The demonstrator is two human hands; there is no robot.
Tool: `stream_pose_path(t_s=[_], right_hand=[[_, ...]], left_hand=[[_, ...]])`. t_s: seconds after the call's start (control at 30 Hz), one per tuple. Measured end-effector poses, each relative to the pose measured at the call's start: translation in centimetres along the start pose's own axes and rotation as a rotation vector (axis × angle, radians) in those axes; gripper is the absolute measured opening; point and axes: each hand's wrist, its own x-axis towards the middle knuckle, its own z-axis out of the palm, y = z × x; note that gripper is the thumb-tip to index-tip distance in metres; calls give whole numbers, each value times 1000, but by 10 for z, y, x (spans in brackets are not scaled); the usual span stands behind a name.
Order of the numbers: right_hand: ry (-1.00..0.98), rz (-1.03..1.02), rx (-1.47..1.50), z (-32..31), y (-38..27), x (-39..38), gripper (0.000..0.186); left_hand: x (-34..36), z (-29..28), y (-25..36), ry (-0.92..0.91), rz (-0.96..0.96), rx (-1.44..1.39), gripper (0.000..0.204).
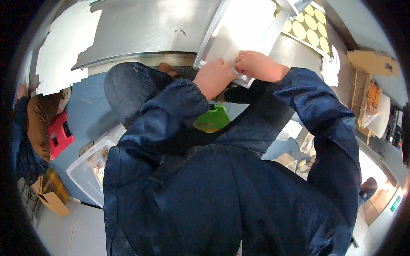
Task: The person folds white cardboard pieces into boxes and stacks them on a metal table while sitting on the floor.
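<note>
My left hand [215, 78] and my right hand [259, 66] are close together at the near edge of a shallow, pale metal-rimmed tray [201, 54]. The tray's white inner surface is bright with glare. Both hands are closed, the fingers curled inward. A thin whitish piece [203, 62] sticks out beside my left hand, and another pale bit shows between the two hands. What the fingertips pinch is too small and too covered to make out.
A steel table [149, 25] carries the tray. Sheets with yellow ovals [308, 27] and a white glove [331, 68] lie at right. Below are a green stool [215, 117], a clear plastic bin [81, 170] and a red stool [61, 134]. Another person [25, 132] sits far left.
</note>
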Motion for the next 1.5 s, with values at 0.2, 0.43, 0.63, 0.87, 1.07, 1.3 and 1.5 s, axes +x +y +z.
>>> stream_pose_path(t_s=[0.2, 0.43, 0.63, 0.87, 1.07, 1.3, 1.5], right_hand=[[256, 238, -79, -8, -14, 8, 15], [371, 342, 54, -9, -5, 13, 15], [508, 631, 286, -4, -14, 63, 20], [1021, 831, 753, -21, -4, 106, 33], [962, 693, 926, -27, -15, 119, 34], [725, 656, 1188, -5, -48, 110, 26], [682, 687, 1113, 7, -64, 93, 21]], left_hand=[[-2, -6, -9, 114, 53, -82, 16], [-24, -16, -6, 712, -344, -256, 54], [-17, 4, 0, 746, -992, -1663, 61], [-21, 13, -11, 767, -1088, -1472, 47], [-29, 43, -20, 898, -1005, -1241, 38], [-35, 51, -23, 876, -965, -1182, 35], [-35, 38, -13, 843, -987, -1025, 34]])
